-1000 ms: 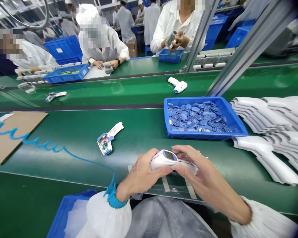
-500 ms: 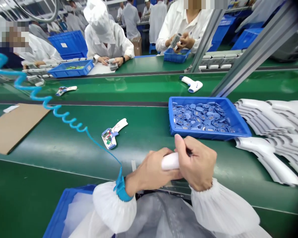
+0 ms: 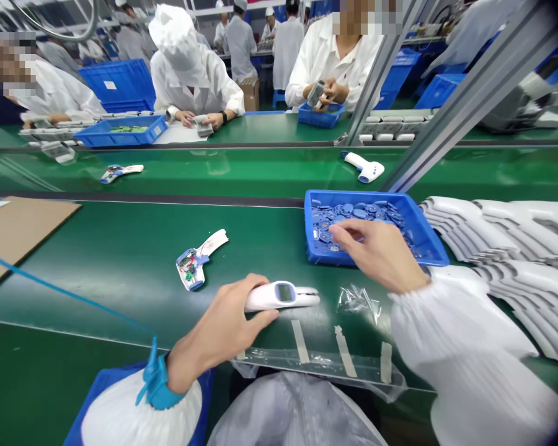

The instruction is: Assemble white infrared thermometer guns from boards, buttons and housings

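Observation:
My left hand point(image 3: 218, 328) grips the left end of a white infrared thermometer point(image 3: 281, 296) just above the green conveyor belt point(image 3: 121, 297), its display facing up. My right hand point(image 3: 376, 251) reaches over a blue plastic tray point(image 3: 428, 241), with its fingers spread above small blue parts point(image 3: 358, 214). I see nothing held in that hand. To the left of the thermometer lies an opened white thermometer shell point(image 3: 190, 263) with a circuit board inside. A blue wrist strap point(image 3: 155, 384) circles my left wrist.
A crumpled clear plastic bag point(image 3: 358, 300) and taped film point(image 3: 316, 365) lie near my hands. White housing halves point(image 3: 497, 241) are stacked at right, and a cardboard sheet point(image 3: 13, 229) lies at left. Co-workers point(image 3: 193, 68) handle thermometers beyond a metal rail point(image 3: 465, 99).
My right hand has let go of the thermometer and moved forward over the blue tray. My left hand now holds the thermometer alone, and the blue cord has dropped lower.

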`<state>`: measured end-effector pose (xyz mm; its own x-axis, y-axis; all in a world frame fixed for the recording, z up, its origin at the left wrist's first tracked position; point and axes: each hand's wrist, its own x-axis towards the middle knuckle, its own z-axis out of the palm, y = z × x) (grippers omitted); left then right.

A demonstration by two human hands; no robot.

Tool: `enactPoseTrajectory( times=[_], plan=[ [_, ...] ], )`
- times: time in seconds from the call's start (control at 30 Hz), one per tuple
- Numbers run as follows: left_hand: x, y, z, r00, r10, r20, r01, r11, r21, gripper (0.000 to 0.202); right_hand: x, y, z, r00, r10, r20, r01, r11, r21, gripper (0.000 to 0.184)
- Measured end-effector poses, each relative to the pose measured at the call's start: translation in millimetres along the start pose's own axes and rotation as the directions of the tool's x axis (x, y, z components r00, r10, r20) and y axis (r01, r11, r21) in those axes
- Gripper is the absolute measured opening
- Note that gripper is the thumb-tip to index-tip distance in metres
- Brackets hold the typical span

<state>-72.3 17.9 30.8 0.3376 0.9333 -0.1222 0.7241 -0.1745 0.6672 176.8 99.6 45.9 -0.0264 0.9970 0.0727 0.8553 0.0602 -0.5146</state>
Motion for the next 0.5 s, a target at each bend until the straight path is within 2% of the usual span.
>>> enactPoseTrajectory(
  times=[0.07, 0.13, 0.2, 0.23, 0.3, 0.37, 0.4, 0.5],
  plan=[
    [7.7, 0.0, -3.1, 0.995, 0.09, -0.03, -0.083, 0.978, 0.192, 0.03, 32.3, 14.0, 7.2, 0.998, 0.024, 0.059, -0.018, 0.994, -0.107, 0.011],
    [17.2, 6.1, 2.0, 0.987, 0.161, 0.026, -0.156, 0.887, 0.434, 0.027, 56.7, 22.7, 23.2, 0.995, 0.036, 0.088, -0.024, 0.99, -0.139, 0.008],
    [25.2, 13.0, 8.8, 0.984, 0.152, 0.09, -0.177, 0.806, 0.566, 0.016, 70.0, 26.6, 37.9, 0.995, 0.025, 0.101, -0.01, 0.99, -0.141, 0.009],
    [27.8, 15.0, 11.1, 0.988, 0.13, 0.081, -0.153, 0.804, 0.574, 0.013, 72.4, 27.4, 41.8, 0.995, 0.011, 0.103, 0.003, 0.991, -0.133, 0.007],
    [30.0, 14.5, 11.5, 0.996, 0.088, -0.006, -0.074, 0.875, 0.478, 0.017, 69.6, 27.1, 40.5, 0.996, -0.024, 0.082, 0.032, 0.994, -0.107, 0.005],
    [29.0, 9.7, 8.1, 0.996, 0.031, -0.083, -0.009, 0.967, 0.253, 0.019, 57.9, 24.0, 29.1, 0.998, -0.057, 0.03, 0.059, 0.996, -0.071, 0.015],
    [28.1, 7.0, 6.2, 0.996, -0.001, -0.089, 0.011, 0.993, 0.114, 0.019, 49.3, 21.0, 21.5, 0.997, -0.071, 0.002, 0.071, 0.996, -0.053, 0.02],
    [27.0, 4.2, 5.8, 0.997, -0.066, -0.048, 0.052, 0.967, -0.25, 0.027, 15.4, 6.1, 2.8, 0.987, -0.152, -0.061, 0.152, 0.988, 0.004, 0.028]
  ],
)
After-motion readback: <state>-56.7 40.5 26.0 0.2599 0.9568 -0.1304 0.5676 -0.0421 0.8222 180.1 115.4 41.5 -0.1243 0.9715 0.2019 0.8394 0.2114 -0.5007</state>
